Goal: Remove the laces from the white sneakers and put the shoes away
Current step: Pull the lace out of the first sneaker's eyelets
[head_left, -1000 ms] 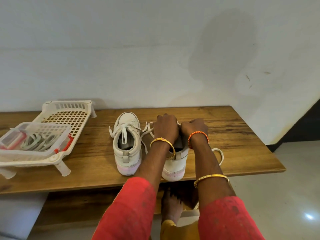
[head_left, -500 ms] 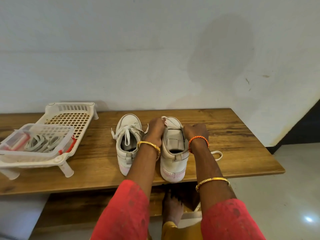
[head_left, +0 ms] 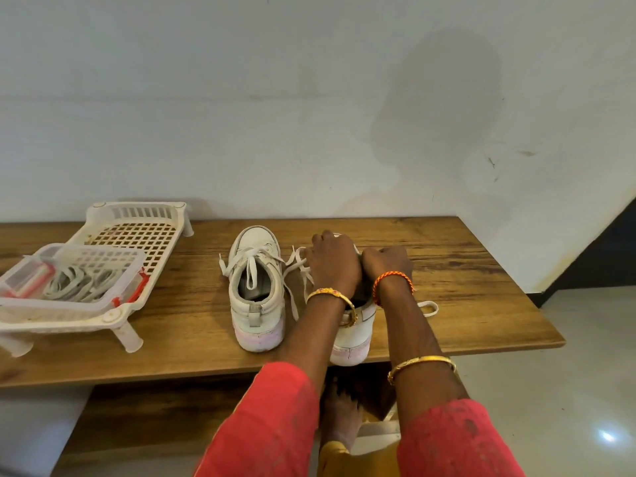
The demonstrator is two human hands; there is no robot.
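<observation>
both hands are down on the right sneaker (head_left: 354, 325) here, heel toward the person, sitting right at the front lip of the table (head_left: 481, 304). the left hand (head_left: 332, 266) curls over the lacing area, the right hand (head_left: 385, 263) just beside it, touching. the fingers are hidden behind the knuckles, so whether either grip has actually pinched the lace (head_left: 301, 270) or only clasps the shoe, i cannot tell.

risks now. the shoe's heel sits at the table edge under the wrists; my read is that a hard tug toward the body could drag it off onto the floor. loose lace spills to the left of the left hand, and a loop (head_left: 428, 308) lies to the right of the right wrist; a fast pull could snag a tip in an eyelet and jerk the shoe sideways.

the other sneaker (head_left: 256, 290) stands just left of the left forearm, still laced. an elbow swing could knock it. well off to the left, 2 stacked baskets (head_left: 113, 315) hold pale strips, looks like laces.
</observation>
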